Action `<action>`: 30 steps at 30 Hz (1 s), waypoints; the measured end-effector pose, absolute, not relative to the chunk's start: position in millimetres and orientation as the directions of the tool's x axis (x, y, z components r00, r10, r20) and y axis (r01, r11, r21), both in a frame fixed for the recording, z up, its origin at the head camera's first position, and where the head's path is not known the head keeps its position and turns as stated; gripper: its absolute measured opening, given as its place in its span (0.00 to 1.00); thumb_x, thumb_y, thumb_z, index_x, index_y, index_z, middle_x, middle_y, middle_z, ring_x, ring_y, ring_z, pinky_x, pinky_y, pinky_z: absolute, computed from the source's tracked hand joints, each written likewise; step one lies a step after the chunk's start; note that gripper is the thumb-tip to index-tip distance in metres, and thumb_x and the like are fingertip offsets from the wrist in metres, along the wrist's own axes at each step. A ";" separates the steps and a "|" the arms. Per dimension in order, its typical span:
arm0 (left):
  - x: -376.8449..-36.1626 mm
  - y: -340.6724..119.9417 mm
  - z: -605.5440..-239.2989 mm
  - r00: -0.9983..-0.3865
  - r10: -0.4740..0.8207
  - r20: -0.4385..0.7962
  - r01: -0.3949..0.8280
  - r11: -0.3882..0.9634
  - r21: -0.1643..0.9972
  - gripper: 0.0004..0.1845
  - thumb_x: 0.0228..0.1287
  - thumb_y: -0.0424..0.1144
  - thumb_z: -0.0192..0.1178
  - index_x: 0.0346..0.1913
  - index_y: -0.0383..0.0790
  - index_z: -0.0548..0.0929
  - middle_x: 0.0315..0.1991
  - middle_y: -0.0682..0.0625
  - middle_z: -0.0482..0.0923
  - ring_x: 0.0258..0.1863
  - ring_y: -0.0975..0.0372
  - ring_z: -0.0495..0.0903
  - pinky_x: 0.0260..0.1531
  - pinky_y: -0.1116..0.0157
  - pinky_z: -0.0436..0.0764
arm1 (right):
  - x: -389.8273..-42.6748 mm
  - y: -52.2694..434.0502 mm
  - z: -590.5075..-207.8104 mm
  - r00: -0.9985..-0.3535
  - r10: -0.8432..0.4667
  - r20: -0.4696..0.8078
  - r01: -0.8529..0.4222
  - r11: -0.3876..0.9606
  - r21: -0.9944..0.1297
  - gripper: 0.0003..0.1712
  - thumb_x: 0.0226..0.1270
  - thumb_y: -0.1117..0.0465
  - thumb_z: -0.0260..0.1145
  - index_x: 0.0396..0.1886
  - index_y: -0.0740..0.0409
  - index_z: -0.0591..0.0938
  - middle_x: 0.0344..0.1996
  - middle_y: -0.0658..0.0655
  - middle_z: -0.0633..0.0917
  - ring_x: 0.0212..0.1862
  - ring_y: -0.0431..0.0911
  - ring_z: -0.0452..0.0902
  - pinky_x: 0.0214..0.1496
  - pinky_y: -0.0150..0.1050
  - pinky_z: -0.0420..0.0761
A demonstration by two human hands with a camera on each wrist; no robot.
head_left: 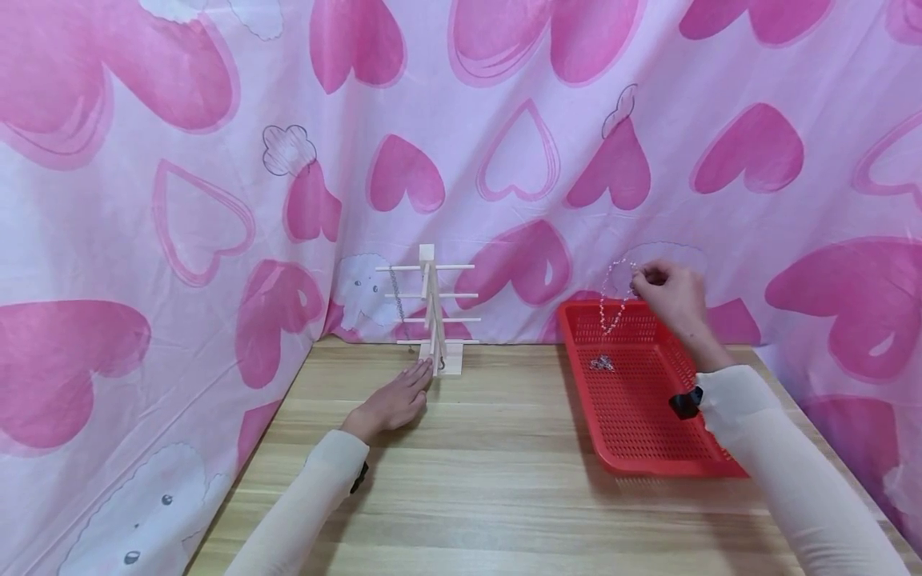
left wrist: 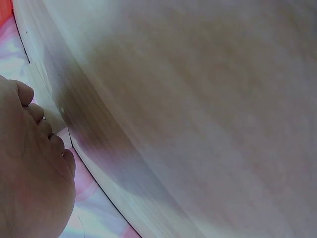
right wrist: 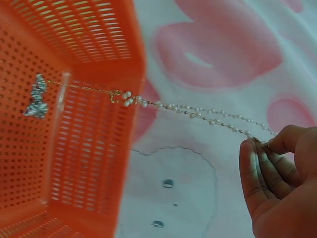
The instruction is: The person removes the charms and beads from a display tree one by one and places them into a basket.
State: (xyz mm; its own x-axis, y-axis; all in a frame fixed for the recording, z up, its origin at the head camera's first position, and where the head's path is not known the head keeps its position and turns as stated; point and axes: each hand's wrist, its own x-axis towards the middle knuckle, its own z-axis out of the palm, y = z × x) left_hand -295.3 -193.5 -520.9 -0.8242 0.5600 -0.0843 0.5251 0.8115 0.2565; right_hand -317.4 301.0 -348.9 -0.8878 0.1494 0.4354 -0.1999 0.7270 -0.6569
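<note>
My right hand (head_left: pixel 674 298) pinches a pearl-bead necklace (right wrist: pixel 213 122) between thumb and fingers, up over the far part of the red basket (head_left: pixel 585 416). The necklace hangs down as a loop, with a thin gold chain and clasp at its lower end. A small bunched silvery piece of jewellery (head_left: pixel 602 363) lies in the basket below it. On the left, my left hand (head_left: pixel 394 402) rests with extended fingers at the base of a wooden stand (head_left: pixel 430 304) that has several thin pegs. A dark chain necklace (head_left: pixel 397 296) hangs from its upper left peg.
The wooden table (head_left: pixel 461 480) runs back to a pink heart-patterned cloth (head_left: pixel 497 144), which also hangs along both sides. The basket's raised walls stand at the right of the table, and the stand is near the back edge.
</note>
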 end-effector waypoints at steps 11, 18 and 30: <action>-295.5 -192.7 -522.2 -0.826 0.557 -0.084 0.524 0.814 0.251 0.33 0.86 0.42 0.37 0.85 0.32 0.52 0.88 0.40 0.44 0.88 0.46 0.46 0.86 0.47 0.55 | -319.9 290.9 -387.4 -0.914 0.087 0.396 -0.201 0.749 -0.631 0.15 0.77 0.58 0.63 0.50 0.64 0.88 0.41 0.67 0.89 0.38 0.50 0.79 0.31 0.23 0.74; -295.4 -192.3 -522.8 -0.827 0.555 -0.095 0.519 0.816 0.253 0.33 0.87 0.43 0.36 0.86 0.33 0.51 0.89 0.42 0.42 0.88 0.48 0.44 0.87 0.48 0.53 | -321.6 288.1 -405.0 -0.930 0.080 0.359 -0.180 0.754 -0.632 0.12 0.78 0.58 0.62 0.46 0.62 0.86 0.40 0.65 0.88 0.39 0.52 0.79 0.35 0.29 0.76; -297.6 -192.3 -524.0 -0.826 0.553 -0.108 0.518 0.821 0.239 0.33 0.87 0.44 0.35 0.86 0.34 0.49 0.89 0.42 0.41 0.88 0.48 0.44 0.87 0.49 0.53 | -320.7 289.4 -426.7 -0.963 0.087 0.254 -0.098 0.767 -0.634 0.15 0.78 0.58 0.62 0.50 0.65 0.87 0.40 0.66 0.89 0.38 0.53 0.80 0.35 0.35 0.78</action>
